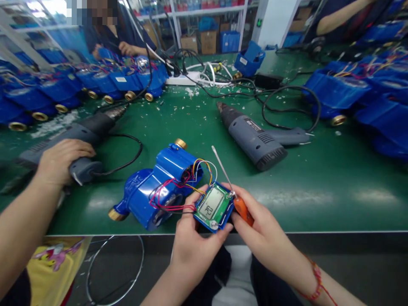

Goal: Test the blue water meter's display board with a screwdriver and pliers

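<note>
My left hand [199,238] is closed around the lower left edges of a small circuit board with a display [213,204], set in a blue frame. My right hand [255,219] holds a screwdriver [242,209] with an orange handle, its thin shaft pointing up and away. The fingers of that hand also rest by the board's right edge. Red, yellow, white and black wires run from the board to a blue water meter [146,187] with brass ends, lying on its side just left of my hands.
A heat gun [255,138] lies right of centre. At left, another person's hand [63,159] rests on a second heat gun [75,131]. Several blue meters [338,89] crowd both sides. A white power strip [183,79] and cables lie at the back, where a co-worker [124,38] sits.
</note>
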`<act>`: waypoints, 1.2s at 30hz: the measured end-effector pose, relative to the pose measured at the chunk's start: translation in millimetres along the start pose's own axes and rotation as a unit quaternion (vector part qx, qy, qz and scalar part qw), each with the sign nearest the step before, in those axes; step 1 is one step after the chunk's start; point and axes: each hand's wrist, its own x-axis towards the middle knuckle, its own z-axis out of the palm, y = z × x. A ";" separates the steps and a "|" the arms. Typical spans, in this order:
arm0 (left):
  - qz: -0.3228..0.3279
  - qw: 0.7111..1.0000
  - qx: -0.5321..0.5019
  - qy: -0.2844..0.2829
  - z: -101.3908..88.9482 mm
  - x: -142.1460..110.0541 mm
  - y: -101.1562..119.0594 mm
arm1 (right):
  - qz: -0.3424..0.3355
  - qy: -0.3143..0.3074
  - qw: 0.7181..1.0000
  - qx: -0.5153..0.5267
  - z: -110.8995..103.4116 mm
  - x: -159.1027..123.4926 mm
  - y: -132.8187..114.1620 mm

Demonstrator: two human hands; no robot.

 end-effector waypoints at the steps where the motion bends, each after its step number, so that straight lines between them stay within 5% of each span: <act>1: -0.006 1.000 -0.026 -0.006 0.2 2.5 2.8 | -0.009 -0.004 1.000 -0.010 -2.6 -1.7 -0.7; 6: 0.020 0.995 -0.067 0.069 -6.0 11.8 4.2 | 0.007 0.019 0.988 -0.155 -21.0 -18.3 -13.8; 10: 0.045 0.994 -0.062 0.084 -16.6 13.4 -5.4 | 0.045 -0.058 0.972 -0.223 -40.8 -40.2 -30.1; 15: 0.062 0.995 -0.056 0.060 -19.3 13.0 -7.3 | -0.076 -0.092 0.939 -0.322 -51.4 -48.8 -43.6; 21: 0.002 0.995 -0.076 0.056 -17.1 12.3 -1.3 | -0.186 -0.085 0.905 -0.373 -52.3 -41.0 -49.8; 29: 0.000 0.994 -0.110 -0.010 -26.2 11.6 -4.5 | -0.238 -0.110 0.839 -0.476 -60.8 -32.1 -64.7; 36: 0.059 0.985 -0.123 -0.101 -37.1 12.2 -10.7 | -0.212 -0.146 0.818 -0.514 -63.0 -34.7 -75.1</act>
